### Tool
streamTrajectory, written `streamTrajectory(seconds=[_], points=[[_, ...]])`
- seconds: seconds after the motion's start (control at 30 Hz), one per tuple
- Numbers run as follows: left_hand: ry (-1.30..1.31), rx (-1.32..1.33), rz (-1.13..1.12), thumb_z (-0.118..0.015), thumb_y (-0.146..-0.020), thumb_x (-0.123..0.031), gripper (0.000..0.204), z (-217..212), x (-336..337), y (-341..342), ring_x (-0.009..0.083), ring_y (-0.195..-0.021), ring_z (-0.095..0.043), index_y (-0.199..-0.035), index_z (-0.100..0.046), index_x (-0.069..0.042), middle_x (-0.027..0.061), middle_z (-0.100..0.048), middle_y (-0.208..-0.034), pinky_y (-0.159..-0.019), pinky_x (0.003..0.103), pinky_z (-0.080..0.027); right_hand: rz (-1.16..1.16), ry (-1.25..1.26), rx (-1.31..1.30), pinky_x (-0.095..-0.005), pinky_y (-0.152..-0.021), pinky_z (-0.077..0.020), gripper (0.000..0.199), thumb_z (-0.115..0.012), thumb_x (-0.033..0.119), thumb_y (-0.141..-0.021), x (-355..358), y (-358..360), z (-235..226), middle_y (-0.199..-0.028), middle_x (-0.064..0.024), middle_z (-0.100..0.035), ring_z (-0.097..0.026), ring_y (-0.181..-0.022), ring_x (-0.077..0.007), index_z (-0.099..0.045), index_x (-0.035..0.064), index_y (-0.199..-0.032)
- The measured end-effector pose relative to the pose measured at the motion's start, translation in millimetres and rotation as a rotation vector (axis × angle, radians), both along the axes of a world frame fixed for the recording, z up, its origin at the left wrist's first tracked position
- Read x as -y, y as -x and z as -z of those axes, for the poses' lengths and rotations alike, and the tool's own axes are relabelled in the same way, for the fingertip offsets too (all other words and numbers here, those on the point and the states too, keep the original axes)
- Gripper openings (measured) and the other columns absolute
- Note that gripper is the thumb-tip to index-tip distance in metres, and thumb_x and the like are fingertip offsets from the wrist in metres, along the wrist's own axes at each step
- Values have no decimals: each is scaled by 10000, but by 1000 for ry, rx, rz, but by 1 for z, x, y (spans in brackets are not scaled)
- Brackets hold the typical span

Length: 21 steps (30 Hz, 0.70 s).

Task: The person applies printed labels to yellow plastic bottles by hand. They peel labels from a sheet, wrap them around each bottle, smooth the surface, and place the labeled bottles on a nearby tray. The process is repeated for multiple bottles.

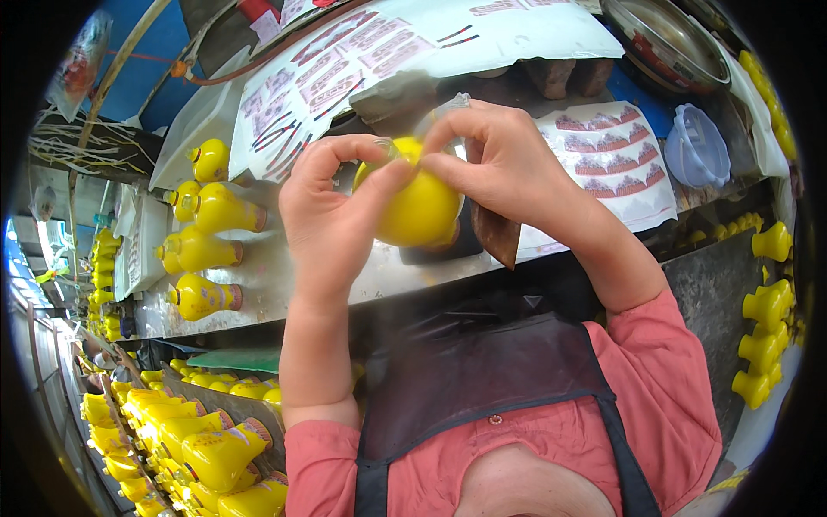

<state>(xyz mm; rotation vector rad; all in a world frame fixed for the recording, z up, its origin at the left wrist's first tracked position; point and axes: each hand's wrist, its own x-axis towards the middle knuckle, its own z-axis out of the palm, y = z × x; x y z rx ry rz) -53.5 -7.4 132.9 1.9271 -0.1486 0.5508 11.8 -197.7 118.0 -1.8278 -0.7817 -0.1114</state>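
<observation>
A glossy yellow vase (pixel 419 209) is in front of me over the bench edge, its rounded body facing up. My left hand (pixel 332 194) is closed in a pinch at the left of its top, thumb against the yellow surface. From the right, my right hand (pixel 489 151) pinches close to the left thumb, also touching the vase. A thin, see-through bit shows by the left fingertips, too small to name. The fingers cover part of the vase. Under and beside it are a dark support and a brown, pointed flat piece (pixel 497 237).
Several decorated yellow vases (pixel 228 208) lie on the bench at left; more fill racks (pixel 211 448) below and stand along the right. Printed decal sheets (pixel 345 65) spread across the back, another decal sheet (pixel 603 159) at right. A pale blue basket (pixel 696 146) and metal basin (pixel 668 39) sit back right.
</observation>
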Motion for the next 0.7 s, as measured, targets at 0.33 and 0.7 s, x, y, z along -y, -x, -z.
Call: streamTrajectory(seconds=[0.33, 0.7], points=[[52, -40, 51, -762, -824, 6, 152, -2, 0, 3, 141, -989, -635, -948, -674, 15, 97, -717, -1042, -904, 286, -504, 42, -7, 126, -252, -539, -423, 99, -723, 96, -846, 0, 7, 5, -806, -66, -650, -529, -549, -83, -724, 22, -912], [213, -184, 224, -699, -911, -58, 215, -1, -19, -2, 188, -1157, -612, -1119, -687, -5, 122, -696, -1225, -1026, 325, -467, -15, 26, 63, -383, -717, -518, 167, -724, 188, -831, 2, -7, 5, -832, -160, -671, -659, -780, -315, -769, 68, -938]])
